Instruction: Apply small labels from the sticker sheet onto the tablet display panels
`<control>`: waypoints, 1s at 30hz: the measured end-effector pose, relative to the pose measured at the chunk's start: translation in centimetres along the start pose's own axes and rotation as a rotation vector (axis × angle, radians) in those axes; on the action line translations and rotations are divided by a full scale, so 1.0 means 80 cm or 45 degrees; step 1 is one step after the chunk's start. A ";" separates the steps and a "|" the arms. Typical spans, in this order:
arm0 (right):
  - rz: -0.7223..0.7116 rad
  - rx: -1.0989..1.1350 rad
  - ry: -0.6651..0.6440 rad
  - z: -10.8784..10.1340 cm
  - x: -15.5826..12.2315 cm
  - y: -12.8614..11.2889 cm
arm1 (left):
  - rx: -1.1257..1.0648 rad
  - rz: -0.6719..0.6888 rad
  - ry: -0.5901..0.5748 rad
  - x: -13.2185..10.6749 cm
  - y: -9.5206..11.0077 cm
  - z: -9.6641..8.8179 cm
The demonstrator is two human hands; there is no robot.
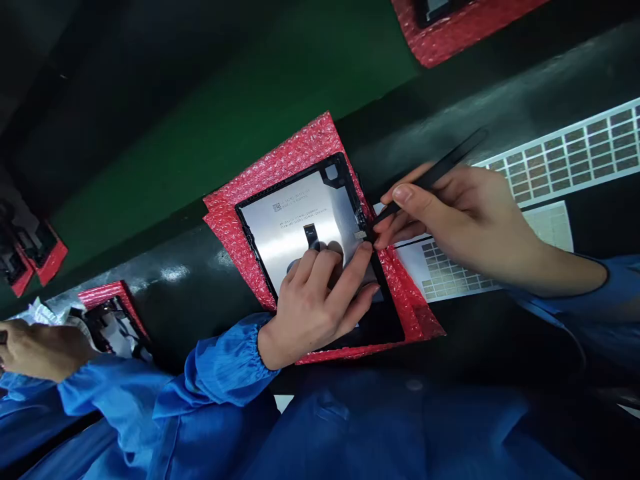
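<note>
A tablet display panel (pixel 295 227) with a silver back and black frame lies on a red bubble-wrap sheet (pixel 280 167) on the dark bench. My left hand (pixel 320 300) rests on the panel, fingers spread flat, index tip near a small connector at the panel's right edge. My right hand (pixel 460 220) pinches black tweezers (pixel 435 173), whose tip touches that same edge by a small silver part (pixel 360 235).
Sheets of small stickers (pixel 565 160) lie to the right, one under my right hand. A co-worker's hand (pixel 35 347) in a blue sleeve works at another red-wrapped panel (pixel 113 313) at left. More red-wrapped units sit at the far left and top right beside a green belt (pixel 225 120).
</note>
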State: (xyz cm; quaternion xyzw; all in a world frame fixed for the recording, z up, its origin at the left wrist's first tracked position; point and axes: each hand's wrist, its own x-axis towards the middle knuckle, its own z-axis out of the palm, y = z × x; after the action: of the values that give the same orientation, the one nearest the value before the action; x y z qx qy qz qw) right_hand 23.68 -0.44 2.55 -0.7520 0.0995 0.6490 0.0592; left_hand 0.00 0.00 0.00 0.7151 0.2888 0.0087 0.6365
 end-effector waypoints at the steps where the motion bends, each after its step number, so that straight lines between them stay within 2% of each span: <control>1: 0.006 0.004 -0.004 0.000 0.000 -0.001 | 0.001 -0.002 -0.003 0.000 0.000 0.000; 21: -0.015 0.004 0.000 0.000 0.001 0.003 | 0.060 -0.033 -0.084 0.009 0.005 -0.004; 30: -0.034 0.128 0.025 -0.003 0.005 0.005 | 0.020 -0.038 -0.105 0.007 0.004 -0.002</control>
State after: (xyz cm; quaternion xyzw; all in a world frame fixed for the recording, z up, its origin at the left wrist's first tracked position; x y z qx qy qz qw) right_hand 23.85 -0.89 2.21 -0.7557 0.1226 0.6348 0.1045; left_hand 0.51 0.33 0.13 0.7154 0.2730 -0.0325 0.6423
